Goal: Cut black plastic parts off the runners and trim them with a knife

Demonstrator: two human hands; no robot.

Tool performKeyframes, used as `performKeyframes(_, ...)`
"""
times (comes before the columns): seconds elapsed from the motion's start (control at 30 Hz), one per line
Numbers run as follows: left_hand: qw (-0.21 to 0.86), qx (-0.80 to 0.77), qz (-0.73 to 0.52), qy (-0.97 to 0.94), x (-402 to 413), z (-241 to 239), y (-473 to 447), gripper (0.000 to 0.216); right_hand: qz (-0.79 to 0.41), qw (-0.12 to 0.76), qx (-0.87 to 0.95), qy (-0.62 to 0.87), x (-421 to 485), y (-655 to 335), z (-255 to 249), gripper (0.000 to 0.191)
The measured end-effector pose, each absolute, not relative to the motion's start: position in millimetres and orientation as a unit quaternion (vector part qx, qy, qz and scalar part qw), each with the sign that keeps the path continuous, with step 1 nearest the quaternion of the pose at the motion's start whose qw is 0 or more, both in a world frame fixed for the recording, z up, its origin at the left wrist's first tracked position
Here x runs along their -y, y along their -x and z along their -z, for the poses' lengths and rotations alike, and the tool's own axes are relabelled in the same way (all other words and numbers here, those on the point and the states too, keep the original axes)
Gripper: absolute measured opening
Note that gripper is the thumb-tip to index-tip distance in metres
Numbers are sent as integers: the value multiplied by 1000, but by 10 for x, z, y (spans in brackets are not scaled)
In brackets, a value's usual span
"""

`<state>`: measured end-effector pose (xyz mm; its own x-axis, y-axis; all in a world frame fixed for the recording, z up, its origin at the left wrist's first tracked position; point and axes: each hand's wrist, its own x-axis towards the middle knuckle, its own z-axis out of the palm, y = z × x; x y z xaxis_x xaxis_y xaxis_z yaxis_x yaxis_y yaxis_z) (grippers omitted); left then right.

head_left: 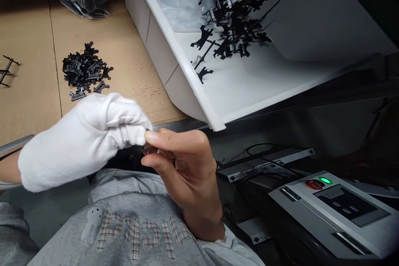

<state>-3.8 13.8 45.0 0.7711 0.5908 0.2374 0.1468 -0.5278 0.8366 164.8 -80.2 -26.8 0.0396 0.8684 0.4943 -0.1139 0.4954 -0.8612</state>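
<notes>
Cardboard tabletop point(31, 91) | white tray point(160, 52) | right fingers point(177, 141) pinching small clear piece point(151, 149) | gloved left fingers point(127, 120) beside it

The left hand point(82, 141) wears a white cotton glove point(56, 162). The sweatshirt point(56, 212) is grey, and its letters point(140, 232) have a brown and white check pattern. Black plastic parts point(85, 68) lie on brown cardboard point(28, 91), and more black parts point(232, 20) lie in a white tray point(190, 77). The light grey panel point(330, 212) has one green light point(326, 180) and one red button point(312, 184).
</notes>
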Motion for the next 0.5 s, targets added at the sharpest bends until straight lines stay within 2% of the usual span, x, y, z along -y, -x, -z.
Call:
performKeyframes(0.13, 440, -225, -258, -831, -127, -428, 53, 30, -356, 637, 595, 335, 787, -1653, 251, 43)
performKeyframes(0.27, 418, -226, -251, -843, -144, -447, 38, 35, -380, 636, 586, 328, 755, -1688, 267, 41)
performKeyframes(0.4, 313, -254, -289, -868, -169, -490, 69, 33, -439, 647, 518, 346, 725, -1729, 309, 16)
performKeyframes(0.5, 219, -305, -325, -868, -164, -487, 109, 27, -488, 654, 462, 347, 711, -1719, 312, 17)
